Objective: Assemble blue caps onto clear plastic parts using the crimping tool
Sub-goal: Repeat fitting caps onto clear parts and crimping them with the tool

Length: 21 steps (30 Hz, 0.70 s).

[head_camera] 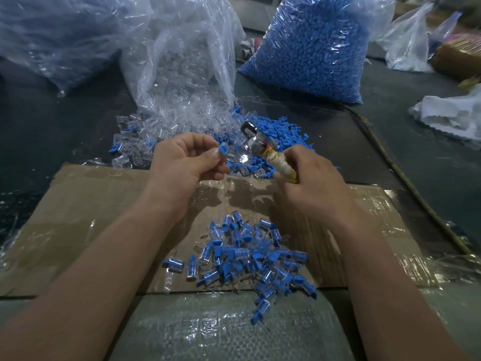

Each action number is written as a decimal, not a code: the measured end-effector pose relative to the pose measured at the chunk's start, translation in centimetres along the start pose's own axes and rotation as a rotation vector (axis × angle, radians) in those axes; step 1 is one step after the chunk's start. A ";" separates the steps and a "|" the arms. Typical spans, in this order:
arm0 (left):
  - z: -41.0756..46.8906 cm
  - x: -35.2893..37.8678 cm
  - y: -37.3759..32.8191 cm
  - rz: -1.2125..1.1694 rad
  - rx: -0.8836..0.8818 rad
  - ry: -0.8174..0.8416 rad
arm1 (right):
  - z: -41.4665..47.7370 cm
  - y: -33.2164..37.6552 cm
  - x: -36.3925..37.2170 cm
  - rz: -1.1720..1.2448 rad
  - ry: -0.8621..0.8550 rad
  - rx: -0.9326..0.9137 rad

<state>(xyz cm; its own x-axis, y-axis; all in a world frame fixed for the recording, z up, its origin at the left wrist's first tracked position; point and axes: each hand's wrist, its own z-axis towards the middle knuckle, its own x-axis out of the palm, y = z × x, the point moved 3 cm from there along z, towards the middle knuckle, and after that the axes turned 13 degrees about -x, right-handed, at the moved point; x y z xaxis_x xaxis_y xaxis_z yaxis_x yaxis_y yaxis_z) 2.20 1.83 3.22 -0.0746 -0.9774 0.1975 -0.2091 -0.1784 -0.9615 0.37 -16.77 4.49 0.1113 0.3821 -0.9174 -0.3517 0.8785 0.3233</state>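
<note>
Your left hand (186,157) pinches a blue cap (223,149) in its fingers; your right hand (312,175) grasps the crimping tool (263,147) just beside it.

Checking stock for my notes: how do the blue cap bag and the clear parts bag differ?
The blue cap bag stands packed tight; the clear parts bag sags, looser. The clear parts bag spills pieces onto the table from its open mouth; the blue cap bag shows no opening. Both are transparent plastic.
</note>
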 end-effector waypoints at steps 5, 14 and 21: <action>0.0 0.1 0.1 0.003 0.012 -0.018 | -0.1 0.7 0.7 0.022 0.077 -0.028; 0.0 0.1 0.2 -0.005 0.017 -0.043 | -0.2 1.4 0.9 0.031 0.116 -0.057; -0.1 0.2 0.1 -0.012 0.029 -0.042 | -0.1 1.5 0.8 0.040 0.126 -0.072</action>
<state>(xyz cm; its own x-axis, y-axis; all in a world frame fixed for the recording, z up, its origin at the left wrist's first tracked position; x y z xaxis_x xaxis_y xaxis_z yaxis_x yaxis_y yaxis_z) 2.07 1.67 3.15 -0.0308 -0.9791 0.2011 -0.1815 -0.1924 -0.9644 -0.15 -15.18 4.26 -0.0207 0.3737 -0.9273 -0.4198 0.8386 0.3473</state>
